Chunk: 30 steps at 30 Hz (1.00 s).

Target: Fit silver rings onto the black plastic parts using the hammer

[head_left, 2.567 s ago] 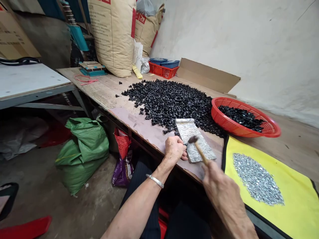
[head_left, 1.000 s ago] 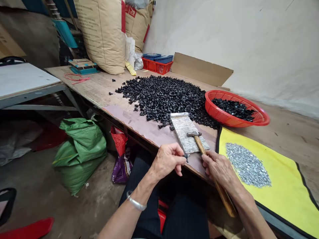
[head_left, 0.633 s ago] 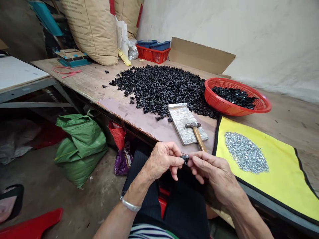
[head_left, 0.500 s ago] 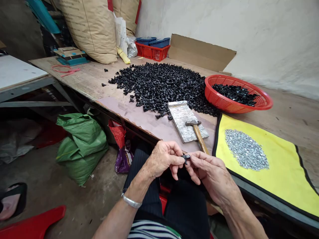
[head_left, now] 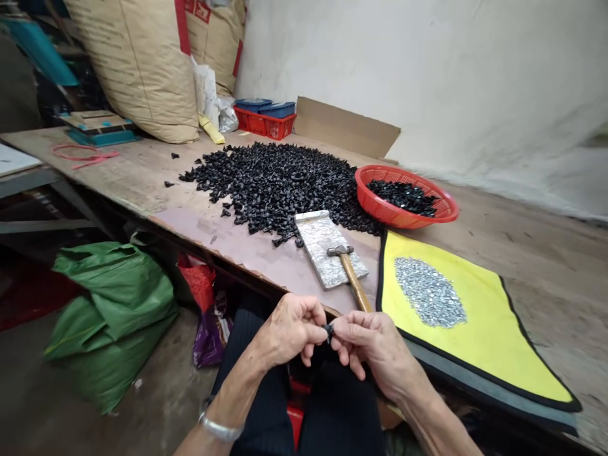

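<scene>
Workbench (head_left: 118, 180): hammer (head_left: 350, 275) and slab (head_left: 323, 253) lie just beyond the right hand (head_left: 368, 345). It and the left hand (head_left: 289, 329), both pinched narrow, hold a small black part (head_left: 327, 330) between them.

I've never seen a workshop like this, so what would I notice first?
You'd first notice the big heap of small black pieces on the wooden bench, with a red basket to its right. Nearer, a bright yellow mat holds a pile of silvery bits. At the front, the left hand and right hand pinch one small black piece.
</scene>
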Available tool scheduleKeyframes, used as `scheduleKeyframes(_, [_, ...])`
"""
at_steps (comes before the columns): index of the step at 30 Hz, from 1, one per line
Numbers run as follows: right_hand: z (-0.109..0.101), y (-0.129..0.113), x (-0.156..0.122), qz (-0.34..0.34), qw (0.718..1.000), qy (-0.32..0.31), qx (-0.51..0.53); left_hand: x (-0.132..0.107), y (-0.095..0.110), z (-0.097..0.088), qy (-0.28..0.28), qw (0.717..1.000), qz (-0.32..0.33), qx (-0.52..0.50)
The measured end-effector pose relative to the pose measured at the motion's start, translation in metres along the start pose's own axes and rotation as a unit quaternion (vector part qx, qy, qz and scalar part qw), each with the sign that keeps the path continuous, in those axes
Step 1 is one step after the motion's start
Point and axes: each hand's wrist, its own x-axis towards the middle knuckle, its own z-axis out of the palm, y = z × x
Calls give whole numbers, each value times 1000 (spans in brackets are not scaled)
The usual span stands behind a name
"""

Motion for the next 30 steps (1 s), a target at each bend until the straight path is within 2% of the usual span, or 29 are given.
scheduleKeyframes(4, [-2, 0, 3, -5, 998, -3, -57, 6, -2, -1, -10, 1000, -1, 3])
scheduleKeyframes(7, [-7, -1, 3, -2, 998, -28, -55, 9, -1, -1, -15, 1000, 0, -25])
scheduleKeyframes(10, [-11, -5, 1, -29, 997, -42, -51, 9, 3, 0, -2, 999, 21, -38])
scheduleKeyframes(15, [-9, -8, -6, -95, 990, 5, -102, 5, 0, 4, 48, 990, 124, -41])
scheduleKeyframes(21, [-1, -6, -12, -150, 978, 39, -138, -3, -10, 15, 88, 975, 163, -126])
scheduleKeyframes(30, [6, -5, -15, -260, 935, 79, -228, 5, -24, 21, 67, 947, 211, -233])
